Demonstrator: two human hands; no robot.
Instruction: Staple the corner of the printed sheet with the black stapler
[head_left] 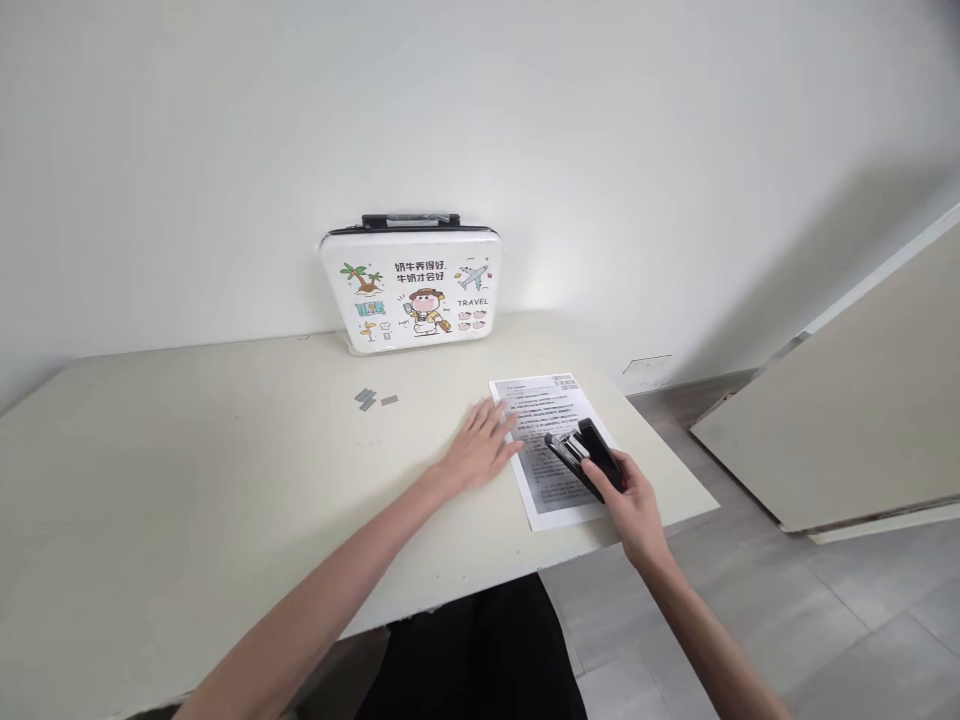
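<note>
Printed paper (551, 515) lies near the right end of the table. My left hand (480, 443) rests flat with fingers spread, its fingertips on the paper's left edge. In my right hand (632, 500) is a black stapler (600, 455), held above the lower right part of the paper. Its two arms point up and left and stand apart, with shiny metal showing between them. Several grey strips of staples (366, 400) lie on the tabletop, left of the paper and beyond my left hand.
A white case (412, 290) with cartoon prints and a black handle stands upright at the back, against the wall. The pale table (187, 500) ends just right of the paper, over a grey floor (750, 600). A large pale panel (847, 400) stands at the far right.
</note>
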